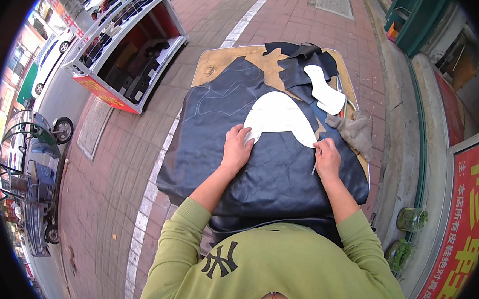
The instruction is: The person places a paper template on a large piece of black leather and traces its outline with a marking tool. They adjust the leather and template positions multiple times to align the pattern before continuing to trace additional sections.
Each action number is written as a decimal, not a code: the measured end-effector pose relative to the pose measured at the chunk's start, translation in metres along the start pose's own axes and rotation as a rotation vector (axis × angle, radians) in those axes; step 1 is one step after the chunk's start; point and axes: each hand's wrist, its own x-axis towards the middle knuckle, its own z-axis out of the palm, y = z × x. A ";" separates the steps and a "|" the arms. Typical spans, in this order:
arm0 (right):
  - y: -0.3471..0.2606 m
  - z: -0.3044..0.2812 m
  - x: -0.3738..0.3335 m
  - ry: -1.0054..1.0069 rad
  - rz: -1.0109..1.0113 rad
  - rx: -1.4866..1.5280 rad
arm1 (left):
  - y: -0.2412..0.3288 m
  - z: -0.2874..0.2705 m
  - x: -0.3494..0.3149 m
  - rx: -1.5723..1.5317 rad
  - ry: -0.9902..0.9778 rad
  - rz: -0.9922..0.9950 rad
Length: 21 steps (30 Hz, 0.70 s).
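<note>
One arched white card-like template (277, 112) lies on creased black leather (271, 170), where wrinkles or uneven pressure from the left hand (236, 149), holding one tip, and the right hand (328, 156), gripping a slim pale tool (314, 168) at the other, could skew it.

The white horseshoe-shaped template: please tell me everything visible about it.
The white template is a flat, horseshoe-shaped piece, seemingly card, with faint marks. It lies on black, leather-like sheeting, rounded end away from the person. The left hand touches its left tip; the right hand is at its right tip.
</note>
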 end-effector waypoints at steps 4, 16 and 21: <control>0.000 0.000 0.000 0.006 -0.019 -0.006 | 0.012 0.013 0.011 0.185 -0.022 0.106; 0.000 0.003 -0.001 0.026 0.008 -0.017 | 0.031 0.050 0.067 0.466 -0.288 0.303; 0.000 0.002 -0.001 0.038 0.000 -0.009 | 0.030 0.047 0.074 0.556 -0.265 0.430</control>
